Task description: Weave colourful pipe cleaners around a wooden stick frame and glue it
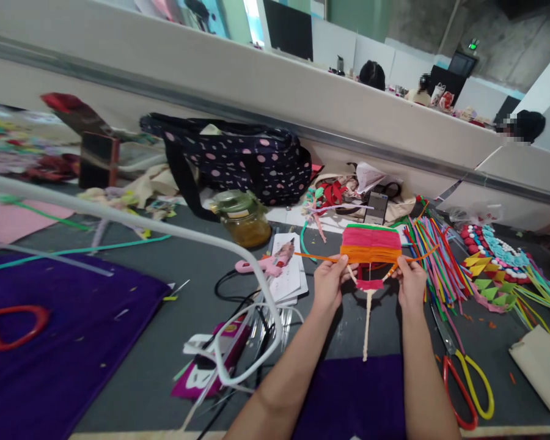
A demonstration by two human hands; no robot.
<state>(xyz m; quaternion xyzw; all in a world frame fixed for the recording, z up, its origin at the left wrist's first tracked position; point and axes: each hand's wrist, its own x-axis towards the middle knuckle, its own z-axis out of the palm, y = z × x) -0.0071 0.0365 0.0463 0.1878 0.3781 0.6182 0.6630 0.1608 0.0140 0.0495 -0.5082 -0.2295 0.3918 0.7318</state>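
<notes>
Striped piece (pixel 371 239), green, pink and orange, is held up over the dark counter (pixel 142 379). Hands apart, one to each side: lower left corner pinched by the left hand (pixel 329 282), lower right by the right hand (pixel 411 282), fingers closed at the slanting struts. Loose orange ends stick out past both hands. Pale stem (pixel 368 324) hangs below the small pink band (pixel 370 285); purple cloth (pixel 352 391) is seen beneath.

Handling, as judged: very light; fuzzy and grippy rather than slippery; bendable, with some spring. Struts probably bent easily if squeezed; rows might be spread or skewed by a hard pull. Best held at the corners where struts meet the orange rows, or low on the stem; flat face best left unpressed.

Nearby: bundle of coloured strands (pixel 435 256) and scissors (pixel 456 353) to the right; pink glue gun (pixel 268 266) and lidded jar (pixel 245 226) to the left.
</notes>
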